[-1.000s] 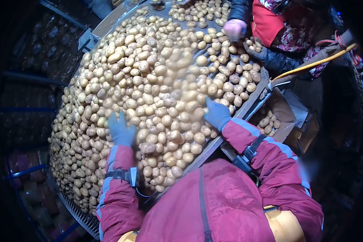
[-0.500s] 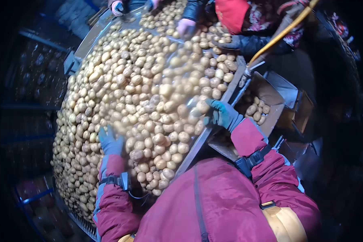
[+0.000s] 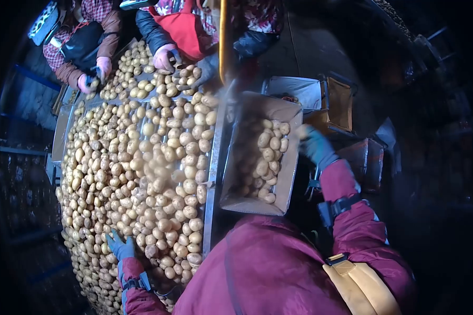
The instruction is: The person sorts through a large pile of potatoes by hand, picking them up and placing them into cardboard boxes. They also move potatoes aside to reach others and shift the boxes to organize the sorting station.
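Observation:
A wide sorting table is heaped with small yellow potatoes [image 3: 142,163]. My left hand [image 3: 120,245], in a blue glove, lies on the potatoes near the table's near end, fingers spread and holding nothing. To the right of the table's metal side rail [image 3: 210,178] stands an open cardboard box [image 3: 287,178] partly filled with potatoes [image 3: 268,149]. My right hand [image 3: 315,144], in a teal glove, hangs blurred at the box's right rim. Whether it holds a potato cannot be made out.
Two other people stand at the far end of the table, with one's gloved hand [image 3: 164,56] and the other's gloved hand [image 3: 85,83] among the potatoes. A yellow pole [image 3: 223,37] rises by the rail. More cardboard boxes [image 3: 299,92] stand behind and to the right.
My right hand left the potato pile, crossed the rail and now sits at the box's right rim. My view swung right, bringing the box into the centre. My left hand stays on the potatoes.

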